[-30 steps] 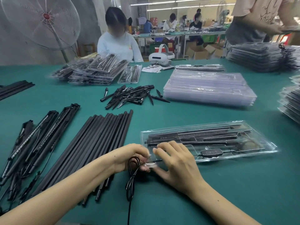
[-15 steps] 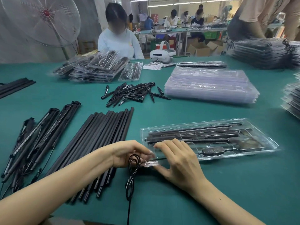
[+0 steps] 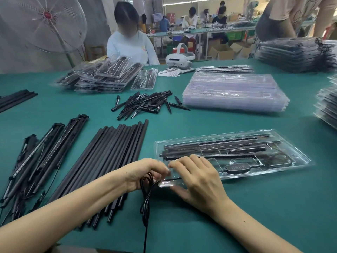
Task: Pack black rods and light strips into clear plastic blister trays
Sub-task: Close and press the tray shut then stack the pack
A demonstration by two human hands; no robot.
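**Blister tray under both hands at its near-left corner**

Blister tray (image 3: 284,157), clear and already loaded with black rods and strips, lies flat on the green worktop (image 3: 255,207), its long side running left to right. The right hand (image 3: 198,181) rests spread on the tray's near-left corner, fingers pressing down, thumb against the worktop. The left hand (image 3: 145,172) meets it fingertip to fingertip; its grip is pinched together at the corner, beside a looped black cable (image 3: 145,190) that trails toward the near edge and out of frame. Exactly what the left fingers pinch is hidden.

Left of the hands lies a row of black rods (image 3: 109,157); farther left, light strips (image 3: 45,148), partly cut off. Far of the tray, a stack of empty trays (image 3: 233,94) and a heap of black spikes (image 3: 147,105). Open worktop lies right of and nearer than the tray.
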